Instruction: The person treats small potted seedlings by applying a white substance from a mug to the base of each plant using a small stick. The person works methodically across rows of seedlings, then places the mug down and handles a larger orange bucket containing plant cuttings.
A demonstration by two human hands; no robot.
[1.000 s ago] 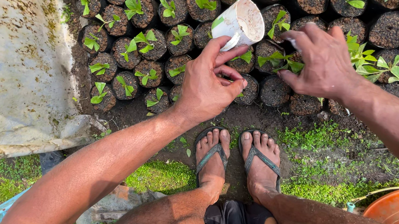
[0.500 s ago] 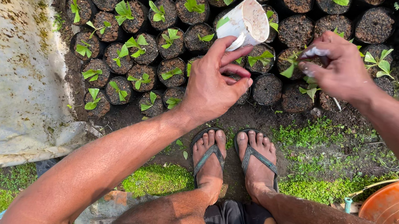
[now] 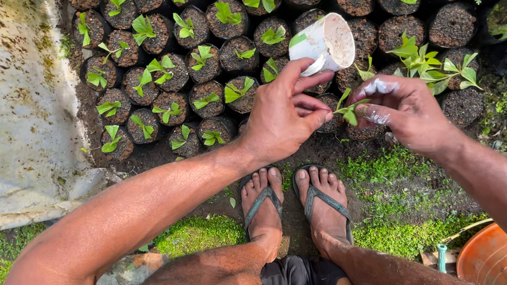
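Orange tub cut off by the right edge.

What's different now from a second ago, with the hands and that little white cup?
The right hand came off the seedling pots toward the left hand and now pinches a small green seedling, its fingers white with powder. The left hand holds the white cup as before, and the rows of potted seedlings look unchanged.
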